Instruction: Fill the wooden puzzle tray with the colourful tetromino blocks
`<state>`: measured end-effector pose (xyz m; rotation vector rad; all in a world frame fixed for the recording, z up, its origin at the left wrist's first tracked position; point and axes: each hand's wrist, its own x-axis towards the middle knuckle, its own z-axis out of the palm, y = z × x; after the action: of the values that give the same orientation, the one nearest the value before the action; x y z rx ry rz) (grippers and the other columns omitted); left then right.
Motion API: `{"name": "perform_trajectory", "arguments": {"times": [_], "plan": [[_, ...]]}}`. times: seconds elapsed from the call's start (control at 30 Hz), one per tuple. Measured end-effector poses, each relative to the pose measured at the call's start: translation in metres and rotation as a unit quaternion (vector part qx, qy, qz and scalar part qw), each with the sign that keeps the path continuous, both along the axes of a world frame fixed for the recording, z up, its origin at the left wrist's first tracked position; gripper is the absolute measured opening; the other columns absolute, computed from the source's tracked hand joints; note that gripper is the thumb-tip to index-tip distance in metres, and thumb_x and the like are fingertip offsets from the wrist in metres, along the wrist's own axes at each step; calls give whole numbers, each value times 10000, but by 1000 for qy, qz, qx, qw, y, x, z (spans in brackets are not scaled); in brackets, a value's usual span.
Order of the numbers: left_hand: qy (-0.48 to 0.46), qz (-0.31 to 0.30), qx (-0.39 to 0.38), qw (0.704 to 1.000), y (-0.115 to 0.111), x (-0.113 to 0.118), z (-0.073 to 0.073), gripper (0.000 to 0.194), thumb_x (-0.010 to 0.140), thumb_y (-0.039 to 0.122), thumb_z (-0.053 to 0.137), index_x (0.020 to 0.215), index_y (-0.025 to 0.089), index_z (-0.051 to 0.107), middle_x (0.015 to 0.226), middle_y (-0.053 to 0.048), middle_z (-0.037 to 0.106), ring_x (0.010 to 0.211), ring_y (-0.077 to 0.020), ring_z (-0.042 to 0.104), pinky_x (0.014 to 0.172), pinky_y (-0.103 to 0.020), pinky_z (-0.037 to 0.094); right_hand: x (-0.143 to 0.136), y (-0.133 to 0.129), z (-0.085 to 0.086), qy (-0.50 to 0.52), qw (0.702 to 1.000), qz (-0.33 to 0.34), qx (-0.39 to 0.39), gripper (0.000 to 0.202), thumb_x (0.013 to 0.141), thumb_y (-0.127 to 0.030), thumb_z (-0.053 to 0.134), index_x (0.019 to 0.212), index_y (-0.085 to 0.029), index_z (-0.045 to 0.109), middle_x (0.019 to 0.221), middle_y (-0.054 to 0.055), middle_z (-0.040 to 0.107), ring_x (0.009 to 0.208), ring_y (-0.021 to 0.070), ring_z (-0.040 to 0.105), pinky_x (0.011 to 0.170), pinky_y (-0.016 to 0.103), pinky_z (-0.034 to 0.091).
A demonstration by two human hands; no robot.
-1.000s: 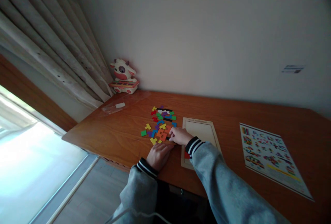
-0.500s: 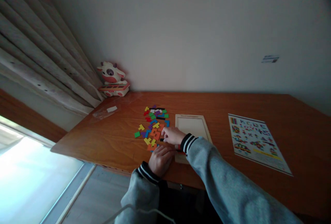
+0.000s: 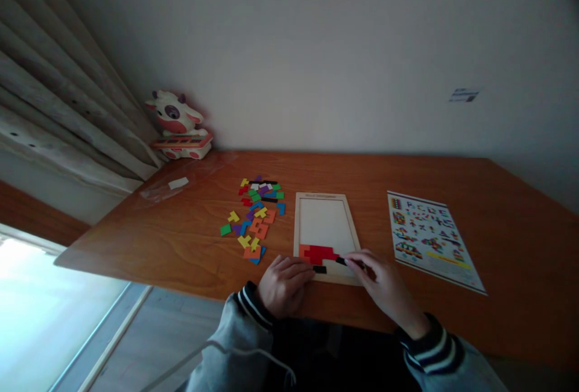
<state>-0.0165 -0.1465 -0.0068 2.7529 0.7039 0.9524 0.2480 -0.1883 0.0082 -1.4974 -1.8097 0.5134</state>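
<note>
Right hand (image 3: 382, 286) pinches a flat black piece (image 3: 341, 260), thumb and forefinger nearly meeting, at the lower right of the pale wooden framed tray (image 3: 354, 229)! Left hand (image 3: 283, 286), fingers bent together, covers its lower-left corner, grip unclear; smooth, angular red shapes (image 3: 319, 254) lie inside.

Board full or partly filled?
Partly filled: the board holds a red patch and an orange piece at its near end; its far part is uncovered.

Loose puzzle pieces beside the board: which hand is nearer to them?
Left. The left hand lies just to the near right of the loose pieces; the right hand is farther off, at the right edge of the board, holding a black piece.
</note>
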Motion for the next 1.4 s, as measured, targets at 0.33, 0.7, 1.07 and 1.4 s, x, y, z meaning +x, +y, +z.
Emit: {"name": "perform_trajectory", "arguments": {"times": [0.33, 0.7, 1.07, 1.4], "plan": [[-2, 36, -1, 999, -3, -3, -3, 329, 800, 103, 504, 1056, 189, 692, 963, -83, 764, 921, -215, 705, 806, -371, 532, -14, -23, -23, -220, 966, -26, 130, 239, 980, -262, 515, 1124, -299, 703, 1095, 58, 722, 971, 225, 673, 881, 408, 450], [-21, 39, 13, 999, -4, -2, 3, 270, 837, 87, 515, 1031, 182, 676, 958, -58, 771, 888, -209, 717, 770, -353, 522, -8, -55, -33, -205, 959, -40, 190, 356, 908, -166, 598, 1253, -253, 608, 1202, 43, 731, 1082, 222, 689, 1051, 452, 415], [39, -14, 1, 999, -3, -3, 7, 444, 846, 128, 491, 1270, 178, 611, 1186, -98, 724, 1107, -239, 657, 886, -389, 518, -8, -52, -31, -256, 950, 42, 173, 469, 930, -209, 578, 1393, -266, 531, 1344, 33, 656, 1220, 223, 619, 1057, 425, 420], [-32, 13, 18, 999, -5, -1, 3, 322, 831, 88, 508, 1098, 173, 667, 1014, -69, 763, 956, -217, 703, 799, -357, 551, -8, -53, -32, -242, 950, 23, 197, 353, 955, -212, 566, 1306, -227, 598, 1282, 57, 687, 1141, 212, 645, 1021, 407, 416]]}}
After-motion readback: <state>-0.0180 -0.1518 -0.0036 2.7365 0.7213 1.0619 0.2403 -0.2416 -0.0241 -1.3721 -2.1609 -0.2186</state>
